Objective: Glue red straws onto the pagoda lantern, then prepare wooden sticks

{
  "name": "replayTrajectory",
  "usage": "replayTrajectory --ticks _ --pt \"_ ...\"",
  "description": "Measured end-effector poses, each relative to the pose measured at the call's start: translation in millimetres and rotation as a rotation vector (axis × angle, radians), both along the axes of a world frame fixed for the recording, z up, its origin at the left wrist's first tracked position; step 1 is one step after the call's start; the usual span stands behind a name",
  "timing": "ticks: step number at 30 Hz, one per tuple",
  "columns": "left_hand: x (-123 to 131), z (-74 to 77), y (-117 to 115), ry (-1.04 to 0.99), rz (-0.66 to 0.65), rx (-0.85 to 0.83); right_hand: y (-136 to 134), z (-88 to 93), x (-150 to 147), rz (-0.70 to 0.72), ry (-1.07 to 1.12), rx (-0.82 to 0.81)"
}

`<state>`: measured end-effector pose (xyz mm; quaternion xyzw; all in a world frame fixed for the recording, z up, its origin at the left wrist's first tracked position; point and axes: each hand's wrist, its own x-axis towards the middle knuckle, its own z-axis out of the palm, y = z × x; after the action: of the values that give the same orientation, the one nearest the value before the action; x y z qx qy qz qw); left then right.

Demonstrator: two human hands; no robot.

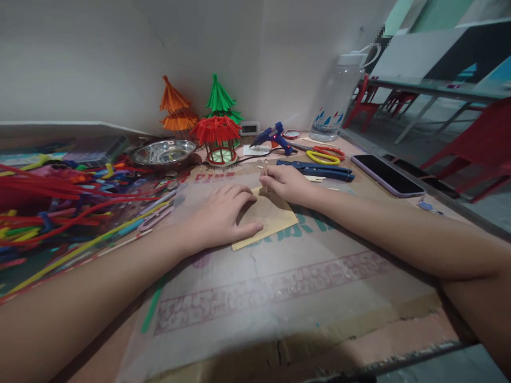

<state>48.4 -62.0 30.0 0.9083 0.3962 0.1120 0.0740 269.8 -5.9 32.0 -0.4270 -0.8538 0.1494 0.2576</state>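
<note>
On the worktop lies a yellow sheet of paper or card. My left hand rests on its left part, palm down, with thumb and fingers apart. At the sheet's far edge, my right hand is closed in a pinch around a thin wooden stick, which points up from the fingertips. The stick's lower end is partly hidden by the fingers. Beneath the sheet is a clear plastic cover over printed cardboard. Just beyond my right hand are dark blue pliers or a similar long-handled tool.
Behind stand red, green and orange pipe-cleaner pavilions. A blue glue gun, scissors, a phone and a water bottle sit at the right. Left are a metal dish and many pipe cleaners.
</note>
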Motion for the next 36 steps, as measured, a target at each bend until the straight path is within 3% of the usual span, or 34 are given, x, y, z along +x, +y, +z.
replayTrajectory --ticks 2,6,9,13,17,23,36 --pt "0 -0.4 0 0.000 -0.003 0.002 0 0.1 0 -0.025 -0.008 -0.007" --pt "1 -0.2 1 0.018 0.000 0.002 -1 -0.4 -1 0.097 0.058 -0.032" --pt "0 -1.0 1 0.011 0.003 0.010 4 -1.8 -1 0.055 0.110 -0.020" --pt "-2 -4.4 1 -0.023 -0.016 0.044 10 -0.6 1 0.020 0.559 -0.235" --pt "-3 -6.0 1 -0.127 -0.036 0.095 -8 5.4 -5 0.167 0.971 -0.571" --pt "-5 -2.8 -2 -0.397 -0.125 0.300 -38 5.8 -17 0.329 0.989 -0.841" --pt "-6 -3.2 -2 -0.426 -0.150 0.351 -28 3.0 -16 0.350 0.949 -0.801"
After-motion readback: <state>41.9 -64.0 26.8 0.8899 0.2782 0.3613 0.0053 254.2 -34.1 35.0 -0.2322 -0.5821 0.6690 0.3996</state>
